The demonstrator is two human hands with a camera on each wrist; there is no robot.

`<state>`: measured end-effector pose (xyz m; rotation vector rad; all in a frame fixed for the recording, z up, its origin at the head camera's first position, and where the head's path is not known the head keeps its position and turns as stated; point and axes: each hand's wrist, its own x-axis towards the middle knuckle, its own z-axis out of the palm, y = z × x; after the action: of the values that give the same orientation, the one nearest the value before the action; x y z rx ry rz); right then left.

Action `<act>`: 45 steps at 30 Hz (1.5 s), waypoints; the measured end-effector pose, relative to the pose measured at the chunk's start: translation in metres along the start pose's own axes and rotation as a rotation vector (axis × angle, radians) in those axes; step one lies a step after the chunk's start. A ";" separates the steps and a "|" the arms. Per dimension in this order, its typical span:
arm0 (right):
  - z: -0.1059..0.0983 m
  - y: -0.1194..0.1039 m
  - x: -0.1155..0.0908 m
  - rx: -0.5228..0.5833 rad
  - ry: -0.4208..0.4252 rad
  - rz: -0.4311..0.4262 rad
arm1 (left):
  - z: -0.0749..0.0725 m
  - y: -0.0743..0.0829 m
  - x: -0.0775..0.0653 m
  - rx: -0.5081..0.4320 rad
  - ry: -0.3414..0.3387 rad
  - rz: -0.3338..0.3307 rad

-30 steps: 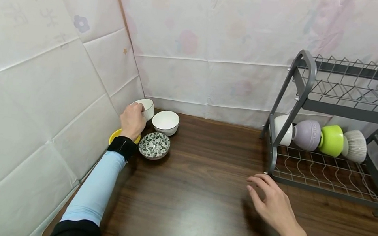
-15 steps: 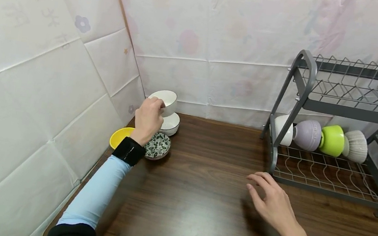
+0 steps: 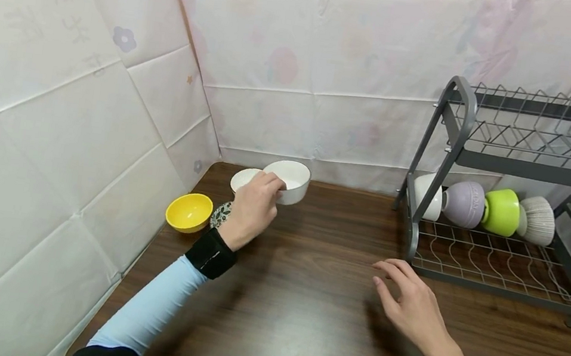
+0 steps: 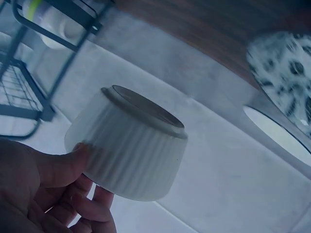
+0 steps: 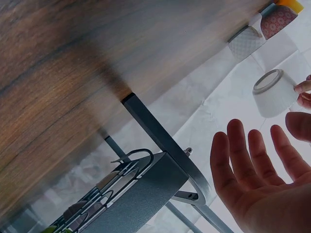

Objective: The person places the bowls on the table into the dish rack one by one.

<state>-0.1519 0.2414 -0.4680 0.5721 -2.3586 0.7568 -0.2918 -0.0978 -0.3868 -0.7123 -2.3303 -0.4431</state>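
Observation:
My left hand (image 3: 254,207) pinches the rim of a white ribbed bowl (image 4: 131,145), thumb outside and fingers at the inner side. In the right wrist view this white bowl (image 5: 274,92) hangs above the table with its foot showing. Behind the left hand stand another white bowl (image 3: 243,179) and a bowl with a dark leaf pattern (image 3: 220,215), both partly hidden by the hand. A yellow bowl (image 3: 189,213) sits to their left. My right hand (image 3: 411,309) hovers with relaxed, slightly bent fingers in front of the dish rack's left corner, holding nothing.
A two-tier grey dish rack (image 3: 525,167) stands at the right. On its lower tier several bowls lie on their sides in a row: white (image 3: 428,195), purple (image 3: 464,203), lime green (image 3: 500,212) and ribbed white (image 3: 537,220). Sheeted walls (image 3: 298,83) border the brown table (image 3: 312,302).
My left hand has lifted the white bowl from the back left corner and carried it right, past the other white bowl. The yellow bowl has come into full view. My right hand stays put.

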 end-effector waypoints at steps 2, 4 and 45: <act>0.000 -0.001 0.001 -0.003 0.003 -0.007 | 0.001 0.009 -0.003 -0.013 0.005 0.043; 0.000 -0.001 0.003 -0.008 0.006 -0.015 | 0.002 0.017 -0.006 -0.030 0.010 0.090; 0.007 0.000 0.011 -0.009 0.000 -0.142 | 0.030 0.099 -0.047 -0.115 -0.106 0.557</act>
<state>-0.1629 0.2343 -0.4654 0.7275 -2.2918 0.6816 -0.2177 -0.0222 -0.4281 -1.4142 -2.0872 -0.2883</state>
